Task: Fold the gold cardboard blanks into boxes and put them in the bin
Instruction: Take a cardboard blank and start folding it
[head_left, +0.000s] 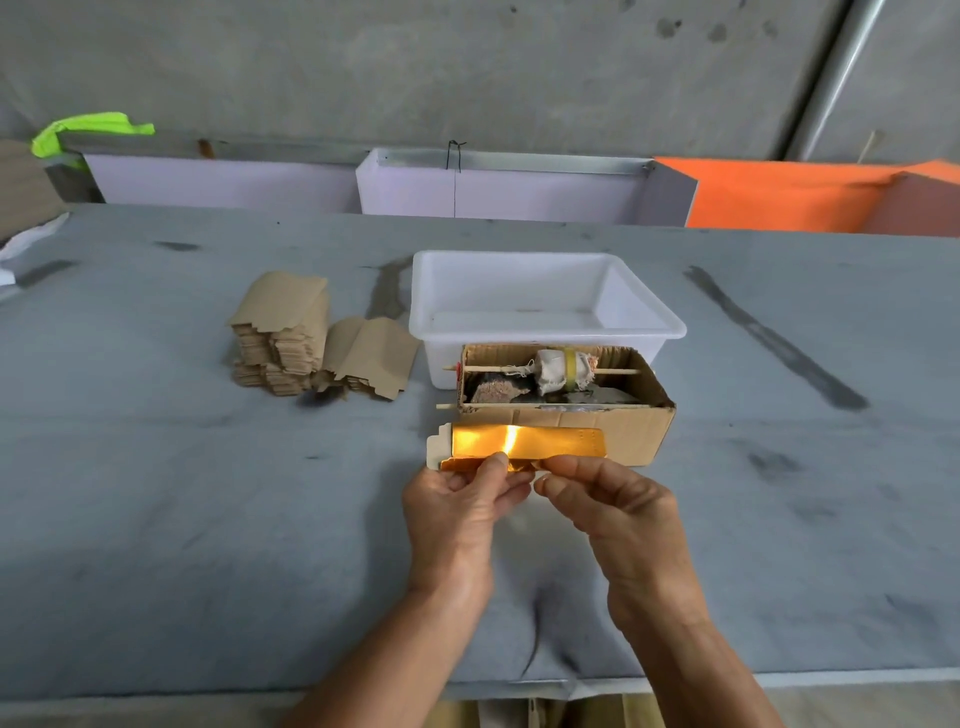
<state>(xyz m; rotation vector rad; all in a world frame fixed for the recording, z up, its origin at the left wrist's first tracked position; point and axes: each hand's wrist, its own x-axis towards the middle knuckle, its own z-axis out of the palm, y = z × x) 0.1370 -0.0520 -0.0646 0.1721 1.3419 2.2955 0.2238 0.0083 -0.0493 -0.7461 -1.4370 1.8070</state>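
You hold a gold cardboard blank (524, 441) in both hands, just above the grey tabletop (156, 493) and right in front of a brown cardboard box (644, 431). Your left hand (457, 509) pinches the blank's lower edge, thumb on top and fingers (457, 480) curled beneath. Your right hand (618, 504) pinches the same edge just beside it, its fingers curled round the fold. The blank's shiny gold face is turned toward you, with a pale flap showing at its left end.

The brown cardboard box is open at the top. Inside lie a bundle of white cloth (561, 371) wound on a thin wooden stick (613, 371), bound with a yellow band, and some dark scraps you cannot tell apart. A second stick pokes out of the box's left side.

Directly behind it, touching it, stands a white plastic bin (670, 327); no boxes are visible in it.

To the left of the bin sits a stack of blanks (283, 332), brown side up, with a few more (374, 353) spread beside it.
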